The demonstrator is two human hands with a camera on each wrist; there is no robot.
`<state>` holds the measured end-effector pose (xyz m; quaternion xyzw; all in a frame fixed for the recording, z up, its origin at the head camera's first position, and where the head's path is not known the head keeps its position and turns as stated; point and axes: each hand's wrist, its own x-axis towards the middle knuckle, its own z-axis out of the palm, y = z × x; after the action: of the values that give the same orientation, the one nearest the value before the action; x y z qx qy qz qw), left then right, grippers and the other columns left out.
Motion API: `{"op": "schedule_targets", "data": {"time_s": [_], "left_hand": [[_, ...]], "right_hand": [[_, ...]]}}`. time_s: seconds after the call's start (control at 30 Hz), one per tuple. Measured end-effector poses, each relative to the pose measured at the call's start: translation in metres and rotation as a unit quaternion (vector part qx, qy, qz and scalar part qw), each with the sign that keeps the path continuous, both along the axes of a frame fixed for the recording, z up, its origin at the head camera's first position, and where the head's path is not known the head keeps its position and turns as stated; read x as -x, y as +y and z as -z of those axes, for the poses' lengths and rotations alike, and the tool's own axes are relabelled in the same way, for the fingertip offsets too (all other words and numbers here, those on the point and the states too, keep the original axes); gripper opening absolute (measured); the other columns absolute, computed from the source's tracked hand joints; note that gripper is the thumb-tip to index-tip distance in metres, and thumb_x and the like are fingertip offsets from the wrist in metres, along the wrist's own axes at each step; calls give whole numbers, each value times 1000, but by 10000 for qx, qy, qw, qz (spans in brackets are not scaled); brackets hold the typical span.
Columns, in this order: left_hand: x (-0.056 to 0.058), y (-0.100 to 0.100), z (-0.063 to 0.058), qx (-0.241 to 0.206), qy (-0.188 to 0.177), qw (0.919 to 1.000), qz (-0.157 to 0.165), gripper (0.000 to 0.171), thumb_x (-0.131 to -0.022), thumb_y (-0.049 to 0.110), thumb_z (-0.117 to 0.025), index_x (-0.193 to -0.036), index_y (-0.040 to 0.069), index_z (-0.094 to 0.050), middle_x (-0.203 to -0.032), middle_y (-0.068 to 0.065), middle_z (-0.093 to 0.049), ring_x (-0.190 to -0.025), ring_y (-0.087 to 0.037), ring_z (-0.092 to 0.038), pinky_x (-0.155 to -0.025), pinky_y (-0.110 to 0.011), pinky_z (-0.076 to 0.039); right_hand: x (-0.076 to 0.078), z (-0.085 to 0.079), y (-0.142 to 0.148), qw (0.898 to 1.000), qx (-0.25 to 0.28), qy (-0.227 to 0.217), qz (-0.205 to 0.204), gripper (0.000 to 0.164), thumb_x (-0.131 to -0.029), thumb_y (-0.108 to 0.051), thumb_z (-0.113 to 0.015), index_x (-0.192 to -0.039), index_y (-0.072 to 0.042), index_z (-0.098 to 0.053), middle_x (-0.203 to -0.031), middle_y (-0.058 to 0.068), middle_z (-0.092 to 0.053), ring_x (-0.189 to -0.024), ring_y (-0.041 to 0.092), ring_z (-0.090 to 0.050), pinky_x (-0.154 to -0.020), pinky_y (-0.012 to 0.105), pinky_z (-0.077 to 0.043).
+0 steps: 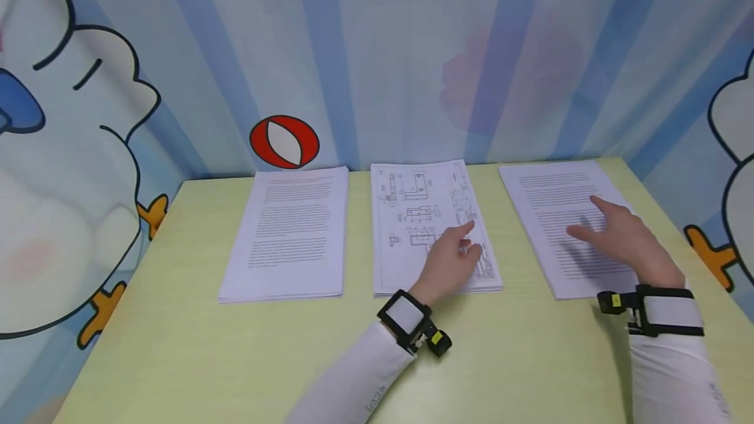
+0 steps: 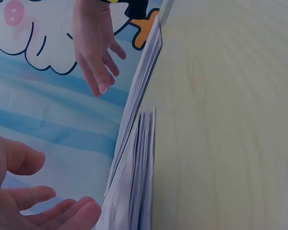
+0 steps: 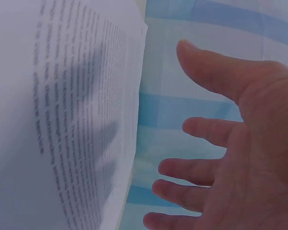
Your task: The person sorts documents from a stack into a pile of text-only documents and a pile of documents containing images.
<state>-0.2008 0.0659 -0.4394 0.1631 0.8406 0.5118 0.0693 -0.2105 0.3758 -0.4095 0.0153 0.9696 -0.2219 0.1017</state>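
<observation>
Three stacks of paper lie in a row. My left hand [image 1: 450, 262] is over the lower right part of the middle stack [image 1: 406, 273], whose top sheet carries technical drawings. In the left wrist view its fingers [image 2: 31, 195] are loosely bent, with nothing between them. Above the right stack [image 1: 542, 195], a printed text page on top, hovers my right hand [image 1: 624, 241]. The right wrist view has its thumb and fingers [image 3: 192, 171] spread apart from the page [image 3: 19, 124], and their shadow falls across the text.
At the left lies another stack of printed text pages [image 1: 294, 234]. All the stacks rest on a pale yellow-green table [image 1: 177, 345]. A striped blue curtain [image 1: 389, 70] with cartoon figures stands along the table's back edge and sides. Each wrist wears a strapped camera.
</observation>
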Motion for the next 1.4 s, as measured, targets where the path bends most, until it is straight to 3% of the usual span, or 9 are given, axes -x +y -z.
{"op": "schedule_targets", "data": {"time_s": [0.33,0.47,0.57,0.7,0.83,0.93,1.0,1.17,1.4], "left_hand": [[-16,60,10,-24,-737,9966,358,48,-99,27,-55,-146,16,-50,-145,-3,-56,-126,-14,-60,-98,-20,-48],[-21,77,15,-182,-1153,9927,298,47,-97,29,-57,-143,19,-53,-136,-3,-64,-122,-11,-62,-96,-19,-49],[-23,86,18,-534,-1461,9877,148,47,-96,28,-59,-141,19,-56,-134,-1,-66,-123,-10,-62,-98,-20,-49],[-24,95,18,-1319,-2033,9699,-254,45,-95,24,-60,-139,16,-57,-140,0,-61,-130,-12,-56,-106,-24,-46],[-23,101,16,-2356,-2628,9326,-751,46,-93,15,-62,-139,12,-56,-138,-6,-61,-125,-17,-58,-101,-34,-51],[-22,105,15,-2819,-2823,9114,-1006,48,-91,10,-63,-138,10,-56,-132,-10,-63,-115,-18,-61,-95,-38,-54],[-21,106,14,-2895,-2820,9078,-1120,48,-89,9,-63,-136,10,-57,-127,-9,-65,-112,-18,-62,-97,-39,-53],[-19,109,14,-2915,-2676,9105,-1205,49,-87,8,-64,-135,8,-58,-121,-8,-67,-111,-18,-61,-102,-40,-49],[-15,107,16,-2960,-2793,9047,-1256,59,-88,6,-62,-144,5,-47,-116,-10,-65,-96,-18,-62,-91,-39,-53]], "right_hand": [[-11,15,32,9942,7,-457,978,104,-97,-59,-47,-149,18,0,-146,51,-14,-129,67,-23,-103,73,-28],[-16,20,37,9900,93,-717,1210,106,-97,-60,-45,-147,20,2,-146,51,-11,-128,66,-23,-104,72,-28],[-17,23,38,9893,143,-652,1299,103,-98,-58,-45,-148,20,1,-147,50,-12,-129,66,-23,-104,72,-27],[-17,24,34,9895,163,-494,1346,98,-99,-54,-45,-149,19,-4,-147,49,-15,-130,65,-24,-104,71,-28],[-18,23,30,9900,72,-388,1354,92,-99,-51,-45,-148,19,-10,-146,49,-19,-128,64,-28,-103,72,-30],[-17,22,27,9895,-93,-259,1421,87,-100,-48,-44,-147,19,-16,-144,49,-25,-126,64,-32,-102,72,-32],[-17,21,25,9885,-169,-203,1486,85,-100,-47,-45,-147,19,-20,-143,48,-27,-125,63,-33,-102,71,-33],[-14,21,23,9885,-299,-192,1469,82,-99,-45,-47,-146,18,-25,-142,48,-31,-125,63,-35,-101,69,-35],[-12,18,16,9916,-291,-245,1234,79,-99,-44,-45,-146,18,-26,-142,47,-31,-125,64,-35,-101,70,-35]]}}
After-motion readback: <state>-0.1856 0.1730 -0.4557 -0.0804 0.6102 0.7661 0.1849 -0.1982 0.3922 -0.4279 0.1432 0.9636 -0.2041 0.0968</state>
